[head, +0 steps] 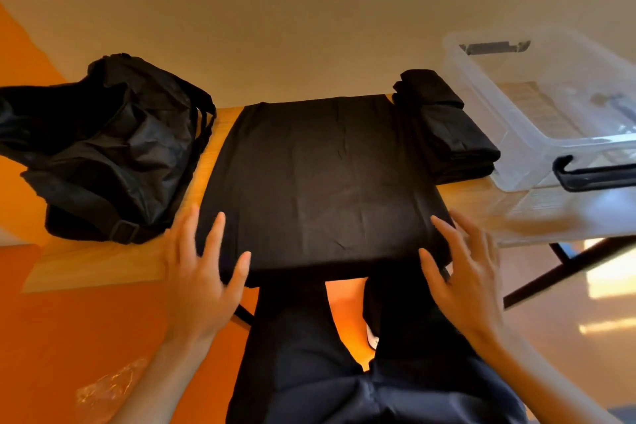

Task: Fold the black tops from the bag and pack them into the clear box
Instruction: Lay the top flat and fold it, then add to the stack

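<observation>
Head view: a smooth black top lies flat on the wooden table, overhanging its near edge. Left of it slumps a crinkled black bag; right, a folded stack, then the clear box. Left hand and right hand, fingers spread, sit at the top's near corners, holding nothing.

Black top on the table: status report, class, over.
Left hand and right hand open at near corners of black top, flat. Folded stack beside empty clear box. Nothing blocking.
</observation>
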`<state>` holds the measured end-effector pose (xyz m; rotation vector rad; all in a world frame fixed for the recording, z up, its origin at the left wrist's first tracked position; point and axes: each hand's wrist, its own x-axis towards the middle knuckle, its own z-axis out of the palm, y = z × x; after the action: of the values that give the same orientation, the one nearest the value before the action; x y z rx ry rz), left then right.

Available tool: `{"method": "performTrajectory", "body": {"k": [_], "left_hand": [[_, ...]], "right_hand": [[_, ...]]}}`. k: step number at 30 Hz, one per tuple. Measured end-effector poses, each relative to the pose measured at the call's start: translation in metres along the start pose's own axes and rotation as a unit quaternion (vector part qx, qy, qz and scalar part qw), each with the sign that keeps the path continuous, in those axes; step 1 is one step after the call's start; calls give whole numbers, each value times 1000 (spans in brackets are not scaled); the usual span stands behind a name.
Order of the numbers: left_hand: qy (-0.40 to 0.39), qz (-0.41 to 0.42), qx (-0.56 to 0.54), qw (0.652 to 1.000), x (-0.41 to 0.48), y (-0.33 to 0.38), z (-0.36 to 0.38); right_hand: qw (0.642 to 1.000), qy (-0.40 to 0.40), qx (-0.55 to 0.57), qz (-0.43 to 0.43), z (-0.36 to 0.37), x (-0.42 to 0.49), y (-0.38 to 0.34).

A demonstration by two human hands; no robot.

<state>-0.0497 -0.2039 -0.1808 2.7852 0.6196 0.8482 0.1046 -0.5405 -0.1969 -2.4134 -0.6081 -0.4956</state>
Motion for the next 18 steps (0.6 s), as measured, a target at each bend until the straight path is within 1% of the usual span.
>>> {"method": "performTrajectory", "body": {"k": [1, 2, 3, 5, 7, 10, 12, 14, 16, 18], "left_hand": [[46, -39, -22, 998, -9, -3, -3], [83, -75, -47, 993, -18, -5, -4], [106, -104, -73, 986, -28, -6, -4], [104, -123, -99, 982, -48, -6, 1], [80, -113, -104, 985, -65, -7, 7], [98, -133, -126, 978, -79, -8, 9], [101, -173, -143, 969, -82, -4, 6], [48, -253, -191, 947, -79, 2, 5], [2, -330, -260, 908, -72, 5, 4], [10, -362, -311, 879, -68, 3, 5]], "right_hand": [[998, 53, 19, 35, -3, -7, 2], [994, 83, 25, 67, -6, -13, 4], [992, 86, 15, 85, -7, -19, 6], [994, 64, -30, 79, -7, -28, 9], [996, 45, -40, 71, -6, -33, 12], [991, 0, 7, 130, -3, -34, 16], [987, -37, 31, 156, 1, -34, 22], [984, -66, 48, 156, 5, -35, 28], [981, -79, 70, 162, 5, -34, 27], [977, -83, 96, 170, 3, -32, 24]]}}
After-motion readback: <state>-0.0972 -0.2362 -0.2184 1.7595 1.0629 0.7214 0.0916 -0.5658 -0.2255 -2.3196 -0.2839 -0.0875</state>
